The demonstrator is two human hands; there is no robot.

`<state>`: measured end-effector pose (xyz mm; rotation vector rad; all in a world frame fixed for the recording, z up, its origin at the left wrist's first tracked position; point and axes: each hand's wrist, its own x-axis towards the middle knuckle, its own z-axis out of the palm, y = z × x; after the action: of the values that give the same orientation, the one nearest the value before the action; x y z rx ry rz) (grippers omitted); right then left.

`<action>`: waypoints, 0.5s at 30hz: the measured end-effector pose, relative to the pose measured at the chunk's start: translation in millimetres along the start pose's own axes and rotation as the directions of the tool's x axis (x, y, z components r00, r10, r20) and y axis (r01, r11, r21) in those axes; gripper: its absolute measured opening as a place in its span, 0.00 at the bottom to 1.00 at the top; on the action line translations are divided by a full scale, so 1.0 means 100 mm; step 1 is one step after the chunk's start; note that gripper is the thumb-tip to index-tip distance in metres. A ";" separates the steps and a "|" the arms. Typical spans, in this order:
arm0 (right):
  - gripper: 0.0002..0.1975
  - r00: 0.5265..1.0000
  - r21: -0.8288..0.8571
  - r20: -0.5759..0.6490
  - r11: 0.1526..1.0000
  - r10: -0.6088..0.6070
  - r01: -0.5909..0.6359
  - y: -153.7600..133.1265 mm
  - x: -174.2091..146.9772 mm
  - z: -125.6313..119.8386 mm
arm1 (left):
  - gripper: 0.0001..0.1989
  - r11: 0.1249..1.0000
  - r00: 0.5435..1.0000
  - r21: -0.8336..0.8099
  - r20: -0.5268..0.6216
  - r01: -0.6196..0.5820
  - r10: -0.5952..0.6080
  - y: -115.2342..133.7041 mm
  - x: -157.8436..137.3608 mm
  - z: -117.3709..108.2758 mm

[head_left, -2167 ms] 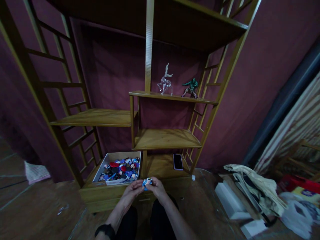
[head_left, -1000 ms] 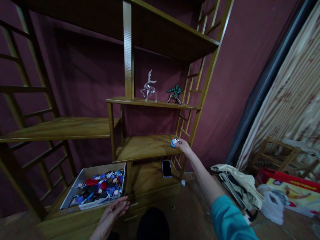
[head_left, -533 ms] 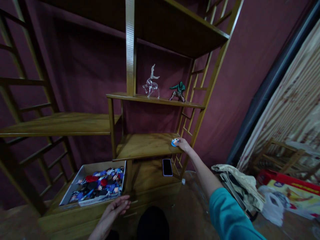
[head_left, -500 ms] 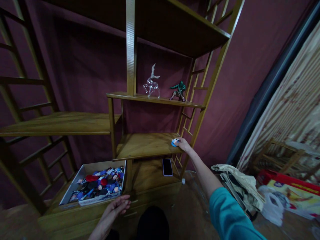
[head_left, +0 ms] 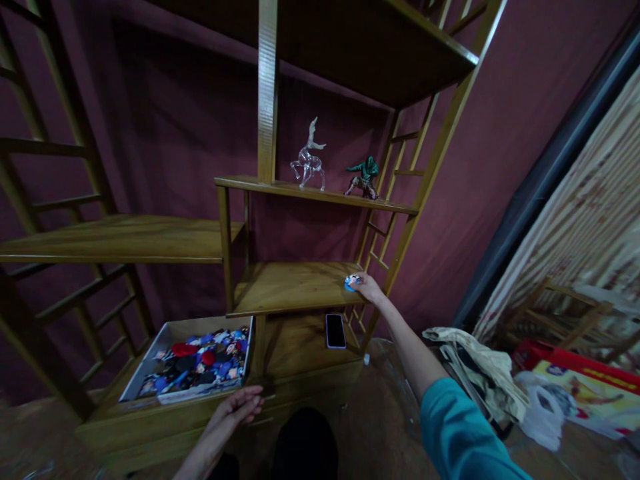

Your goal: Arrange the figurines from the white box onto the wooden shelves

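My right hand (head_left: 369,288) is closed on a small blue-and-white figurine (head_left: 351,283) at the right end of the middle wooden shelf (head_left: 290,287). The figurine's base seems to be at the board's surface; the fingers hide part of it. My left hand (head_left: 239,407) hangs low in front of the unit, its fingers loosely stretched and nothing in them. Just left of it, a white box (head_left: 165,330) full of small figurines (head_left: 205,360) in blue, red and black sits on the bottom level. A phone (head_left: 335,331) lies below the middle shelf.
On the shelf above stand a clear glass deer (head_left: 308,160) and a green-hooded figure (head_left: 365,177). A wooden upright (head_left: 269,93) divides the unit. To the right on the floor are a cloth bag (head_left: 470,367), a plastic bag (head_left: 544,417) and a red box (head_left: 590,393).
The view has shifted slightly. My right hand keeps hold of the figurine at nearly the same spot on the shelf. My left hand has barely moved.
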<state>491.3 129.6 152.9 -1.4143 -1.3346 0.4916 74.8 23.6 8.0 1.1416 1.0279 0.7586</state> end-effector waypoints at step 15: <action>0.14 0.990 -0.107 0.117 0.992 0.073 -0.061 -0.05 0.09 -0.34 | 0.26 0.999 1.000 0.031 0.011 0.016 -0.016 -0.04 0.04 -0.01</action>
<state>520.2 122.7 171.8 -1.5385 -1.4298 0.5678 75.2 27.0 3.4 1.1615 1.0416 0.7253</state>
